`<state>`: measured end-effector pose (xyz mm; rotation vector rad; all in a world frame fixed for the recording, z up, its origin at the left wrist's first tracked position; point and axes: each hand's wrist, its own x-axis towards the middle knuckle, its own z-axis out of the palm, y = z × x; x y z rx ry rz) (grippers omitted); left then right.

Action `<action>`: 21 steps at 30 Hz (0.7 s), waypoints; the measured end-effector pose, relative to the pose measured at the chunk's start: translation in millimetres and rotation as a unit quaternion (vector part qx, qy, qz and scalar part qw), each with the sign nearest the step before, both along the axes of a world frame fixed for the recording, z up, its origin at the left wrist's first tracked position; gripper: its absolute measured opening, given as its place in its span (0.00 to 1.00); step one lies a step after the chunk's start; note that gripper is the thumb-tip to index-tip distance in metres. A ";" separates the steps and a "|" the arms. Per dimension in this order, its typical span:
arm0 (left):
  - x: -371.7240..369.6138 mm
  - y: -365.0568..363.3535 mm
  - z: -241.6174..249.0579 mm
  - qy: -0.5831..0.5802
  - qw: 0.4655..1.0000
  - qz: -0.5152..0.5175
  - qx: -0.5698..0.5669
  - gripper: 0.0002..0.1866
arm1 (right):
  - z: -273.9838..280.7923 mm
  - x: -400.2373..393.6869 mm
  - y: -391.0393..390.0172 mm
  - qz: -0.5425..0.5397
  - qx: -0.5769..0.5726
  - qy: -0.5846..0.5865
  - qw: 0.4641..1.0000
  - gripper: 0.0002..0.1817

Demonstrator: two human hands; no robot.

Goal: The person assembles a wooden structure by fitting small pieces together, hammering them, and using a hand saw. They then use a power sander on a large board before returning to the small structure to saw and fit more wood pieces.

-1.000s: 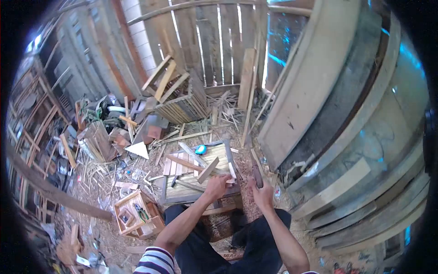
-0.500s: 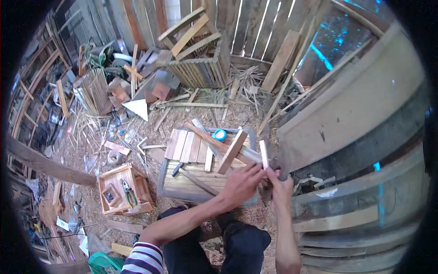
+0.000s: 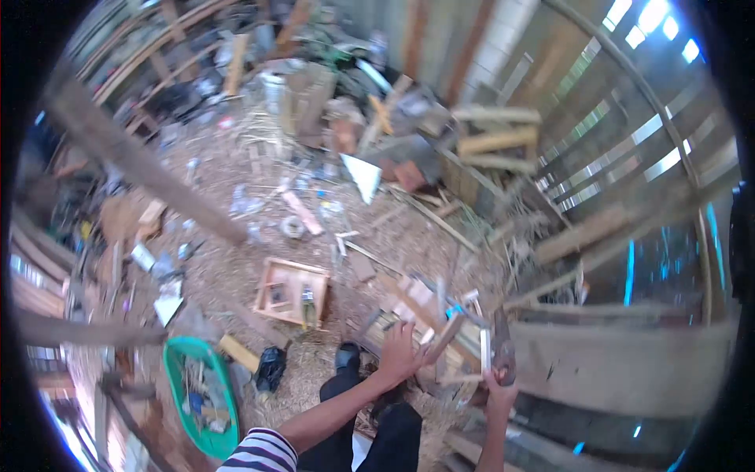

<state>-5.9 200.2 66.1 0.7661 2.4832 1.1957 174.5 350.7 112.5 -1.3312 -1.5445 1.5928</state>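
My left hand [image 3: 399, 354] is stretched out over the low slatted wooden bench, its fingers apart, close to a wooden block [image 3: 446, 337] that leans across the bench. Nothing shows in its fingers. To the right, my right hand [image 3: 500, 391] is closed round the lower end of a narrow pale wood strip [image 3: 485, 350], which stands nearly upright. A dark tool-like object [image 3: 503, 350] is beside the strip at the same hand; blur hides its shape. A blue tape roll [image 3: 454, 311] lies among boards on the bench.
An open wooden box [image 3: 291, 291] with green-handled pliers stands left of the bench. Further left are a green tub [image 3: 201, 393] of scraps and a black shoe [image 3: 270, 368]. A slanting post [image 3: 149, 161] crosses the upper left. Wood scraps litter the ground; planks line the right.
The view has swung left, bringing the green tub into sight. My left hand has come away from the pale strip and opened. My right hand still holds the strip.
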 end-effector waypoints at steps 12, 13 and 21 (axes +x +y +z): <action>19.6 -183.5 175.0 -0.201 0.905 0.338 0.160 0.18 | 88.8 -130.5 -65.5 0.441 -0.163 0.022 0.882 0.16; 31.2 -199.9 190.8 -0.160 0.924 0.328 0.109 0.17 | 85.7 -136.1 -73.2 0.459 -0.139 -0.026 0.877 0.21; 154.8 -277.8 199.2 0.054 0.785 0.614 0.060 0.14 | 162.2 -177.1 -234.6 0.763 -0.173 -0.073 0.618 0.18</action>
